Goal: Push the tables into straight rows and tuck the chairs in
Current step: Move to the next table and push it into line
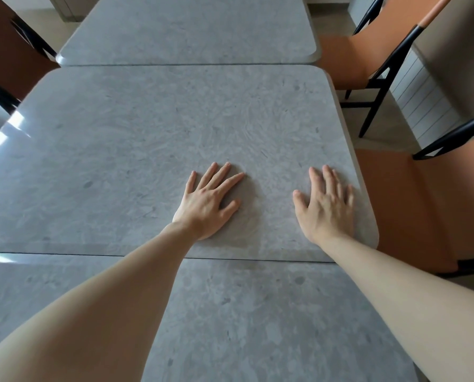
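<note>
Three grey stone-look tables stand end to end: the near table [244, 321], the middle table [147, 139] and the far table [188, 28]. My left hand [208, 202] lies flat on the middle table, fingers spread, palm down. My right hand [326, 205] lies flat beside it, close to the table's right edge. Neither hand holds anything. The middle table's right edge sticks out further right than the far table's. Narrow seams separate the tabletops.
Two orange chairs with black frames stand to the right: a far chair [349, 59] and a near chair [429, 205], their seats partly under the table edges. A brown chair [6, 56] is at the left. A pale wall with a panelled radiator [423, 100] runs behind the right chairs.
</note>
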{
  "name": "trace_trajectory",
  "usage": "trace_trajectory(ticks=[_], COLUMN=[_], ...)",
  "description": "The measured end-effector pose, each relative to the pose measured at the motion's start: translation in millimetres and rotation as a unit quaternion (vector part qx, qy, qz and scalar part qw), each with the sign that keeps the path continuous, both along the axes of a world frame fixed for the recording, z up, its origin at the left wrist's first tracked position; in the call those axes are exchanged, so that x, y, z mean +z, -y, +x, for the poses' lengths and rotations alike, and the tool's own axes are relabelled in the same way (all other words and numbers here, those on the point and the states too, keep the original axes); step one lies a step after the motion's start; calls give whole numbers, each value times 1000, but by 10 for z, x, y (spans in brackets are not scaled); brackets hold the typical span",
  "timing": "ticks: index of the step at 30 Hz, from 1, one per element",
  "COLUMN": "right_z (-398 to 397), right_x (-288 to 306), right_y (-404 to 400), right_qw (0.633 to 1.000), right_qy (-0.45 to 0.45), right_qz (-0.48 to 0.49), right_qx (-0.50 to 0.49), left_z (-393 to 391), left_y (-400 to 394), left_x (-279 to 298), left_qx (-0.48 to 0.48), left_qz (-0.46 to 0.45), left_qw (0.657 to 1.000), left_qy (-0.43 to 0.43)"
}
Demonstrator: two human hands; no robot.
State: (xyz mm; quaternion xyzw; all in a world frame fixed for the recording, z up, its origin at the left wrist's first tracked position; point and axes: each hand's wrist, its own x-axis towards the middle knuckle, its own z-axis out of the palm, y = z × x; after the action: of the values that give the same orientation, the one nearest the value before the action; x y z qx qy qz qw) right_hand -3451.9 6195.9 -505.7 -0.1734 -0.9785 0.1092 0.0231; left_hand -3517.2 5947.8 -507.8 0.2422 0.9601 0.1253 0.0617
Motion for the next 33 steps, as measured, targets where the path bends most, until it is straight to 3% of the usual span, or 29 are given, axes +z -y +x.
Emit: trace_trajectory(ticks=[22,26,33], right_z=[22,123,691], right_x=[25,99,634], right_y=[17,-4,89], right_qw=[999,998,971], right_qy=[-20,29,159], right_qz=[-29,-40,-177], right_qx=[-1,25,20], left_z=[-55,-48,-35], left_y=[11,23,-33], left_x=[-64,-72,-62], left_qx=[-2,-4,8], left_qz=[6,8,-37], left_qw=[1000,1000,999], left_qy=[-15,-22,-15])
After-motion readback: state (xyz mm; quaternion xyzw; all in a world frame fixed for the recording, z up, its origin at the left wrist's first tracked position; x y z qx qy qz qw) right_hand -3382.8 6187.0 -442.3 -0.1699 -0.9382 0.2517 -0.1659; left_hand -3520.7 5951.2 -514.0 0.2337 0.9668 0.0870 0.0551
